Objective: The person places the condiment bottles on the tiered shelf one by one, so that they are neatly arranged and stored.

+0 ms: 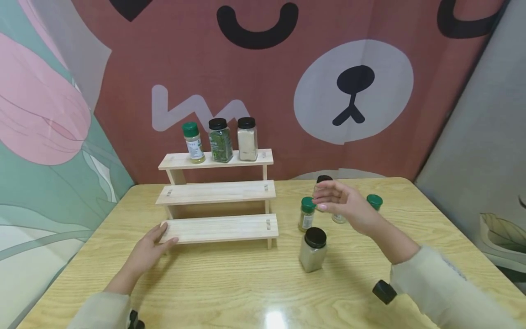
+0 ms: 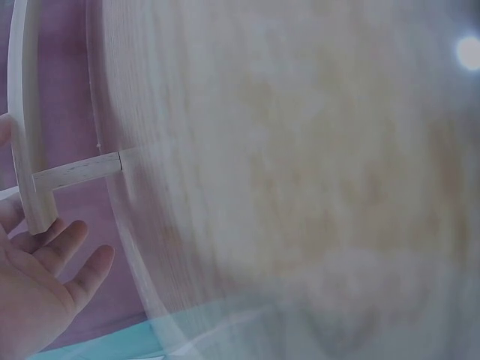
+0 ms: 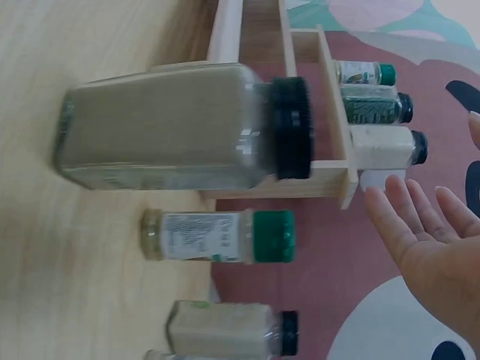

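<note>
My left hand (image 1: pixel 148 249) grips the left end of the lowest board of a three-step wooden shelf rack (image 1: pixel 218 229), thumb at its front edge. In the left wrist view its fingers (image 2: pixel 64 251) lie around the board's end. My right hand (image 1: pixel 347 205) hovers over the spice jars at the right, fingers loosely bent, holding nothing. Near it stand a green-capped spice bottle (image 1: pixel 307 214), a black-lidded square jar (image 1: pixel 313 251) of pale powder, and another black-lidded jar (image 1: pixel 324 178), partly hidden behind the hand. The right wrist view shows an open palm (image 3: pixel 439 255).
On the top step stand a green-capped bottle (image 1: pixel 194 144), a jar of green herbs (image 1: pixel 220 141) and a jar of cream powder (image 1: pixel 247 140). One more green cap (image 1: pixel 374 201) shows behind my right forearm. The wooden table (image 1: pixel 230 292) meets a printed curtain (image 1: pixel 246 82) at the back.
</note>
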Motion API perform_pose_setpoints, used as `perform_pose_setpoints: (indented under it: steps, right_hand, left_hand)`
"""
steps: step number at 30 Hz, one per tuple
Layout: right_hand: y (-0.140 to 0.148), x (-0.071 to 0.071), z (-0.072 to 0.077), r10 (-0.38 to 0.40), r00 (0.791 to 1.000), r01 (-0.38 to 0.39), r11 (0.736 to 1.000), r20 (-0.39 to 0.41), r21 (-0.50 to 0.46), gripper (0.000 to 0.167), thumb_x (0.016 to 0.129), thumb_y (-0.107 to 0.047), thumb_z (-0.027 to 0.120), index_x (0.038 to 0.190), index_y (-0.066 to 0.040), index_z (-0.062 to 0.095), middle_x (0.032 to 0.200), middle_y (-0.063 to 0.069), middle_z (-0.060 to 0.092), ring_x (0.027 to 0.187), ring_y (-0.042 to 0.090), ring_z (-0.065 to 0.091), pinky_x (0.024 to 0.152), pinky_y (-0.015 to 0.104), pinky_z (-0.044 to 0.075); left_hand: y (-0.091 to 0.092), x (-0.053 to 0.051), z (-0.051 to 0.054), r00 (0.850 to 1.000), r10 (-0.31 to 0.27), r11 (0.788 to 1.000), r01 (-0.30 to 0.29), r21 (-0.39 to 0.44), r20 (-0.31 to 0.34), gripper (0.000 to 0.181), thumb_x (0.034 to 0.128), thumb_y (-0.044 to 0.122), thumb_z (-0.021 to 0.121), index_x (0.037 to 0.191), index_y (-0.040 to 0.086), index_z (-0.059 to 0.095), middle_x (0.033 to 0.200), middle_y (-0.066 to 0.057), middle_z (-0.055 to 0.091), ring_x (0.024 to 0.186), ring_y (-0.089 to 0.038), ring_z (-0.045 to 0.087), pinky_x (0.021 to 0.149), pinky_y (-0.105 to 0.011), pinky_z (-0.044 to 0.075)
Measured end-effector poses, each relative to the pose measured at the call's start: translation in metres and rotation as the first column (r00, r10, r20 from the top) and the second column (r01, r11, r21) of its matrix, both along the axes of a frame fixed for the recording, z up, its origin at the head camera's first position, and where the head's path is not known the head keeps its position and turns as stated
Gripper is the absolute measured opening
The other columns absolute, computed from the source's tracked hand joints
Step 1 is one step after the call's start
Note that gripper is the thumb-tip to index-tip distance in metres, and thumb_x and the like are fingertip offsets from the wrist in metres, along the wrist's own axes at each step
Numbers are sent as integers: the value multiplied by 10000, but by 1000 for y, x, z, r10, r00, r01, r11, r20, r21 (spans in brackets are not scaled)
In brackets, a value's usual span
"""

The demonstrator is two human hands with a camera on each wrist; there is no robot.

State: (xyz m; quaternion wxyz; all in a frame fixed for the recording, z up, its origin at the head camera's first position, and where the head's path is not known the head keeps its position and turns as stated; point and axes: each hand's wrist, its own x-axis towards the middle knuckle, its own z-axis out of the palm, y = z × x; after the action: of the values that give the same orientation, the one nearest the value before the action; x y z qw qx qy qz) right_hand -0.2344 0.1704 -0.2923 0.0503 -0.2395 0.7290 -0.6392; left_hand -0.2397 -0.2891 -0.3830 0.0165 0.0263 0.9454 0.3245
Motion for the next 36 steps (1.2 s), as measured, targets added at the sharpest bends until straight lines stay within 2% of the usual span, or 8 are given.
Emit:
perform_pose_setpoints:
  steps: [5, 8, 11, 18, 22, 24, 31, 36]
  right_hand:
    - [6, 8, -15, 4, 1000, -4, 999, 14, 52, 446, 824, -60, 569, 1203, 61, 367, 1081, 131, 509, 994, 211, 504, 810, 269, 448]
    - [6, 12, -22, 23, 999, -25, 995, 24, 101, 497, 814, -76, 589, 1212, 94, 345, 1121, 221, 470, 1031, 278, 476, 796, 284, 457]
    - [5, 15, -29, 56, 998, -58, 986, 14, 155, 529, 804, -93, 607, 1216, 103, 341, 1144, 254, 444, 1063, 355, 432, 798, 309, 456]
    - [3, 18, -42, 107, 994, -101, 969, -13, 224, 517, 800, -80, 609, 1219, 84, 356, 1176, 252, 431, 1101, 377, 392, 894, 499, 341]
    - [5, 17, -49, 122, 992, -115, 967, -19, 226, 555, 779, -86, 633, 1227, 84, 351, 1205, 268, 408, 1125, 373, 368, 904, 534, 307]
    - [6, 17, -52, 132, 991, -124, 967, -22, 222, 563, 771, -81, 641, 1231, 72, 356, 1217, 264, 397, 1133, 338, 370, 905, 532, 307]
    - [6, 15, -63, 178, 983, -165, 963, -44, 213, 580, 744, -87, 666, 1236, 33, 382, 1224, 246, 385, 1077, 71, 409, 899, 533, 308]
    - [7, 14, -68, 197, 980, -190, 955, -9, 226, 612, 740, -106, 671, 1249, 47, 369, 1248, 244, 369, 1061, 34, 408, 903, 551, 287]
  left_hand:
    - [0, 0, 0, 1000, -3, 1000, 3, -11, -4, 823, 823, 518, 461, 1335, -63, 183, 1350, -313, 136, 1208, -479, 115, 949, -581, 128]
    - [1, 1, 0, 1000, -2, 1000, 2, -10, 8, 820, 823, 513, 465, 1337, -60, 181, 1352, -310, 133, 1209, -478, 111, 948, -583, 126]
    - [2, 2, 1, 1000, 1, 1000, -1, -5, 23, 820, 823, 511, 468, 1341, -53, 175, 1357, -305, 126, 1213, -473, 104, 951, -581, 124]
    - [3, 3, 3, 1000, 3, 1000, -3, -13, 25, 823, 824, 517, 460, 1342, -53, 169, 1359, -301, 124, 1216, -469, 101, 957, -575, 119]
    - [1, 2, 3, 1000, 1, 1000, -1, -17, 5, 813, 827, 508, 463, 1338, -59, 181, 1355, -304, 135, 1211, -473, 113, 953, -577, 127]
    - [1, 2, 2, 1000, 1, 1000, -1, -17, 2, 820, 824, 515, 462, 1336, -61, 182, 1354, -306, 136, 1209, -476, 114, 950, -580, 128]
    - [0, 2, 2, 1000, 0, 1000, 0, -25, 0, 834, 818, 532, 457, 1337, -61, 180, 1351, -310, 138, 1205, -481, 117, 948, -582, 131]
    - [1, 3, 2, 1000, -8, 1000, 8, -12, 10, 826, 823, 513, 466, 1339, -61, 172, 1351, -315, 127, 1208, -482, 106, 945, -587, 130]
